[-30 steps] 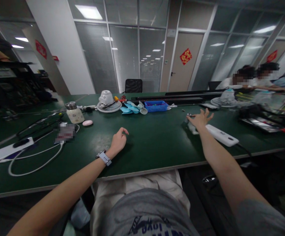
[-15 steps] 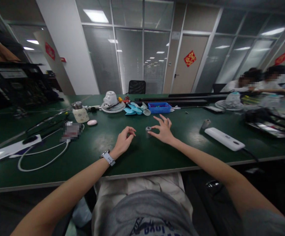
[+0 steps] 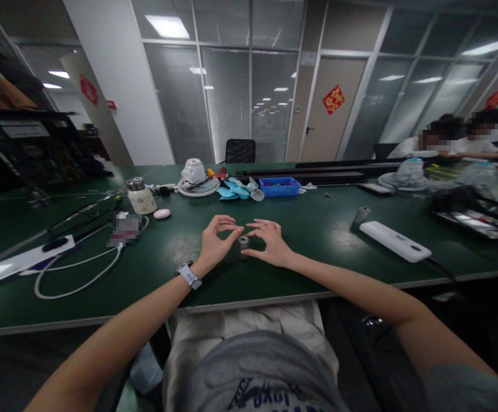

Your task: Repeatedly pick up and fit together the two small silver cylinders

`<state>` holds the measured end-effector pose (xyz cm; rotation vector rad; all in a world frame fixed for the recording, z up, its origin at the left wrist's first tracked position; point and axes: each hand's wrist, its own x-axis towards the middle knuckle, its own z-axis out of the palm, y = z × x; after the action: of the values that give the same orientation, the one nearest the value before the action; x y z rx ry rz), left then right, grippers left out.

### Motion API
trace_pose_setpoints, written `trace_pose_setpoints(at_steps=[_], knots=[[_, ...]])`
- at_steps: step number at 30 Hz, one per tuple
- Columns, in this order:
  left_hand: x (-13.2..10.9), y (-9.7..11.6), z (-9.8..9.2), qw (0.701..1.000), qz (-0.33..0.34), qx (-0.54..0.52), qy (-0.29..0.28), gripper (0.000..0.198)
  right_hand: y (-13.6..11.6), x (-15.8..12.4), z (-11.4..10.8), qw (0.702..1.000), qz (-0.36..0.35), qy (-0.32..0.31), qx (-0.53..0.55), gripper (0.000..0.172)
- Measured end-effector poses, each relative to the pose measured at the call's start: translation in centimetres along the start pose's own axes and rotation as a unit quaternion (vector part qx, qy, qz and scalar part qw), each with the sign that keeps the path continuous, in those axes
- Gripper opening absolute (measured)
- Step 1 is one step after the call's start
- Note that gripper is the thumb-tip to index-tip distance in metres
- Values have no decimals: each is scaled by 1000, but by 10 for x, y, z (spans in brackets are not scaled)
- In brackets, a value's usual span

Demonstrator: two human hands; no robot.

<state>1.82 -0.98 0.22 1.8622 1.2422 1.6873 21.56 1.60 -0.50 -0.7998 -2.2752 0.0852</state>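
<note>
A small grey metal cylinder (image 3: pixel 243 244), with a dark hole in its top face, stands upright on the green table between my hands. My right hand (image 3: pixel 270 243) has its thumb across the near side and its forefinger by the far side, the other fingers raised. At the cylinder's left, my left hand (image 3: pixel 218 239) is curved with fingers apart and holds nothing. Its thumb tip comes close to the cylinder's top; I cannot tell whether they touch. Farther right stands a similar metal cylinder (image 3: pixel 362 214), apart from both hands.
A white power strip (image 3: pixel 394 241) lies at right. Toward the back are a white fan (image 3: pixel 194 174), blue fan blades (image 3: pixel 234 190) and a blue tray (image 3: pixel 279 187). A bottle (image 3: pixel 141 199), a pink oval item (image 3: pixel 162 214) and a white cable (image 3: pixel 77 294) are at left.
My right hand and the metal cylinder have moved left and nearer to me. My left hand has opened its fingers more and now sits beside the cylinder.
</note>
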Motion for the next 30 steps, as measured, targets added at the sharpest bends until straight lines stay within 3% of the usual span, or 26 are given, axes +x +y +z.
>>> trace_pose_setpoints(at_steps=[2, 5, 8, 14, 20, 23, 26, 30], knots=[[2, -8, -2, 1000, -22, 4, 6, 37, -2, -1, -1, 1000, -1, 20, 7, 49], [3, -23, -5, 992, -92, 33, -78, 40, -5, -1, -3, 999, -16, 42, 8, 50], [2, -33, -6, 977, -137, 64, -153, 41, -6, 1, -5, 999, -42, 16, -1, 43], [1, -33, -7, 965, -121, 120, -198, 50, -2, 5, 1, 997, -72, -11, 14, 37], [0, -27, -7, 959, -84, 174, -206, 53, 6, 9, -5, 999, -36, -23, 27, 35], [-1, -21, -7, 959, -80, 179, -207, 55, 38, 11, -22, 999, 19, -4, -40, 34], [-1, -18, -8, 959, -79, 177, -209, 53, 93, 8, -51, 979, 115, 24, -165, 33], [-1, -19, -8, 959, -76, 177, -207, 51, 173, -10, -97, 891, 294, 48, -342, 33]])
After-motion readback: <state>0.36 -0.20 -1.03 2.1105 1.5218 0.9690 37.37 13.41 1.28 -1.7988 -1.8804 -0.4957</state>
